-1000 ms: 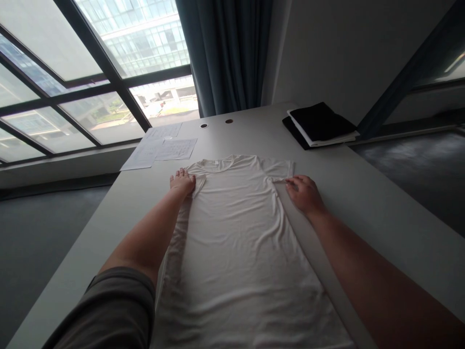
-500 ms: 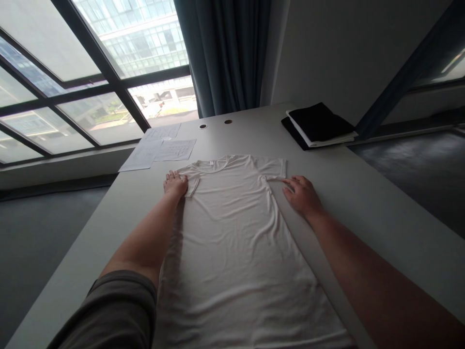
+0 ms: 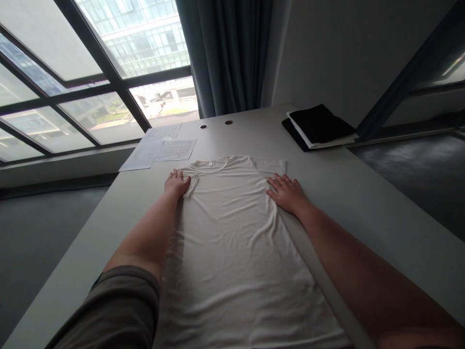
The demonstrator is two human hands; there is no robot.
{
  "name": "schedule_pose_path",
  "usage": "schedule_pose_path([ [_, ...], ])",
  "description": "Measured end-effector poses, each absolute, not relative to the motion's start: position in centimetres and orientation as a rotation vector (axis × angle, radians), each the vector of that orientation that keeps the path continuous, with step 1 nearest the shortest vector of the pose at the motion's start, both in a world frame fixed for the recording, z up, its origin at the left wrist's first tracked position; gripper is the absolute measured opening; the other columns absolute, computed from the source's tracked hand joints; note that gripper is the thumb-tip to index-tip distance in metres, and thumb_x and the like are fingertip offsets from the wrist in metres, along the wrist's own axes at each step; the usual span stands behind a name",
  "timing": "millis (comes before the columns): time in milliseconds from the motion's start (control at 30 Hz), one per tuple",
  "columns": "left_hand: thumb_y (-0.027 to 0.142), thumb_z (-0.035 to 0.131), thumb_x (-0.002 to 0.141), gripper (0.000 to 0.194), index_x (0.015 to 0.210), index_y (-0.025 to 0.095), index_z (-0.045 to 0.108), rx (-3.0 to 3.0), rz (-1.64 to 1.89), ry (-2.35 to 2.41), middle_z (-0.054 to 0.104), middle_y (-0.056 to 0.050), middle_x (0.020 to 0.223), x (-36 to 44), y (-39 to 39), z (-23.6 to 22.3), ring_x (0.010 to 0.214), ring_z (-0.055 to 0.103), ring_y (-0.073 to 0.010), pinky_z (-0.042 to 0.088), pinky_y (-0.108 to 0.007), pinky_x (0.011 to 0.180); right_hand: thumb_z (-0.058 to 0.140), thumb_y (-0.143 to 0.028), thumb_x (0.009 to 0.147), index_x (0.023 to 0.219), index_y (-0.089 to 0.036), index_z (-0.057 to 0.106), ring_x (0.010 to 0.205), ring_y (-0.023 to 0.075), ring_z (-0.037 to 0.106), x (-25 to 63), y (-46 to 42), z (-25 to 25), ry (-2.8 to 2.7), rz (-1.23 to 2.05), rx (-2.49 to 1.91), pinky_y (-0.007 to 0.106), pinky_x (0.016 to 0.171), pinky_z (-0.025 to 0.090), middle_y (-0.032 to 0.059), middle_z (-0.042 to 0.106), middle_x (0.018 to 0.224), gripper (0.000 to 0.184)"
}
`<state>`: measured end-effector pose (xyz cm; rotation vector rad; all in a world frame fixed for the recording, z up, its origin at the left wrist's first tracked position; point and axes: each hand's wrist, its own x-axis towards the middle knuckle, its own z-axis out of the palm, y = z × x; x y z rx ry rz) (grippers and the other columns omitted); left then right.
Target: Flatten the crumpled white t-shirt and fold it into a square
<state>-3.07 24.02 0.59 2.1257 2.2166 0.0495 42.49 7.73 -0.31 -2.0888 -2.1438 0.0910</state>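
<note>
Both hands (image 3: 177, 183) (image 3: 286, 195) rest on a white T-shirt (image 3: 232, 232).

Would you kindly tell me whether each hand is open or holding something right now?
Left hand: open, resting on one shirt sleeve.
Right hand: open, fingers spread at the other sleeve.

Dark grey short sleeve (image 3: 112, 310), banded hem (image 3: 138, 273); left forearm (image 3: 147, 235) bare.

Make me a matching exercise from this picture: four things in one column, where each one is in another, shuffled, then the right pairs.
1. White short-sleeved T-shirt
2. Thin white paper sheets
3. Folded black-and-white stack
4. Pleated dark-blue curtain

A. Right beside the large dark-framed window
B. Left edge of the pale flat table
C. Under the bare left hand and right hand
D. Table's far right edge

Pairs: 1-C, 2-B, 3-D, 4-A
</note>
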Motion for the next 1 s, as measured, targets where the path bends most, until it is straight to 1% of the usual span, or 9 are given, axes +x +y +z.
schedule_pose_path([
  [167,0.072,0.026,0.096,0.092,0.167,0.014,0.026,2.109,-0.044,2.213,0.013,-0.017,0.174,-3.2,24.3,1.4,0.16,0.017,-0.039,0.02,-0.057,0.128,0.04,-0.063,0.101,0.161,-0.03,0.041,0.154,0.0386,0.03,42.7,7.7,-0.6,-2.089,0.086,-2.136,0.064,0.122,0.026,0.011,0.032,0.17,0.068],
  [267,0.073,0.034,0.094,0.09,0.165,0.016,0.032,2.165,-0.073,2.224,0.017,-0.018,0.174,-2.2,23.6,2.3,0.16,0.015,-0.0403,0.016,-0.064,0.126,0.04,-0.063,0.101,0.16,-0.031,0.043,0.153,0.0388,0.032,42.6,7.8,-0.9,-2.074,0.05,-2.112,0.064,0.121,0.027,0.0108,0.035,0.169,0.067],
  [367,0.061,0.043,0.097,0.078,0.161,0.017,0.039,2.373,0.111,2.196,0.026,-0.018,0.171,-0.2,21.5,2.6,0.157,0.026,-0.0379,0.023,-0.059,0.125,0.04,-0.063,0.101,0.159,-0.031,0.044,0.153,0.0387,0.033,42.6,7.8,-1.1,-2.068,0.034,-2.103,0.064,0.121,0.027,0.0108,0.035,0.169,0.067],
  [467,0.051,0.039,0.101,0.065,0.158,0.021,0.044,2.459,0.212,2.075,0.04,-0.014,0.166,1.6,19.0,2.0,0.151,0.039,-0.033,0.032,-0.053,0.122,0.041,-0.062,0.101,0.16,-0.029,0.043,0.154,0.0392,0.031,42.5,7.8,-1.1,-2.077,0.06,-2.109,0.064,0.122,0.026,0.0115,0.034,0.17,0.067],
  [567,0.051,0.039,0.102,0.061,0.159,0.028,0.045,2.399,0.145,1.991,0.038,-0.009,0.168,2.2,17.5,1.2,0.154,0.035,-0.0308,0.032,-0.051,0.124,0.042,-0.062,0.101,0.16,-0.03,0.043,0.154,0.0394,0.031,42.5,7.8,-0.9,-2.072,0.067,-2.113,0.064,0.122,0.026,0.0113,0.033,0.17,0.067],
  [700,0.053,0.039,0.103,0.058,0.159,0.037,0.044,2.408,0.127,1.922,0.031,-0.004,0.171,1.9,17.5,1.0,0.158,0.026,-0.03,0.024,-0.052,0.128,0.041,-0.061,0.101,0.16,-0.029,0.043,0.154,0.0394,0.031,42.6,7.9,-0.8,-2.076,0.067,-2.121,0.065,0.122,0.026,0.0108,0.034,0.17,0.067],
  [833,0.059,0.034,0.103,0.063,0.163,0.038,0.035,2.394,0.032,1.868,0.018,-0.003,0.175,2.0,18.0,1.1,0.161,0.015,-0.0336,0.016,-0.058,0.128,0.042,-0.061,0.101,0.16,-0.029,0.043,0.154,0.0386,0.031,42.7,8.0,-1.0,-2.083,0.061,-2.129,0.064,0.122,0.026,0.0104,0.034,0.17,0.067],
  [933,0.059,0.032,0.104,0.071,0.168,0.03,0.022,2.369,-0.021,1.827,0.007,-0.008,0.176,2.1,18.3,1.1,0.162,0.006,-0.0345,0.013,-0.059,0.128,0.04,-0.062,0.101,0.16,-0.031,0.043,0.154,0.0375,0.031,42.7,8.1,-1.0,-2.086,0.047,-2.135,0.063,0.123,0.026,0.0093,0.034,0.17,0.067],
  [1000,0.059,0.034,0.103,0.079,0.17,0.022,0.011,2.327,-0.017,1.822,0.007,-0.013,0.176,2.0,18.7,1.2,0.162,0.005,-0.033,0.013,-0.057,0.129,0.038,-0.062,0.101,0.161,-0.031,0.041,0.155,0.0366,0.03,42.7,8.1,-1.0,-2.093,0.055,-2.157,0.062,0.123,0.025,0.0089,0.033,0.17,0.067],
])
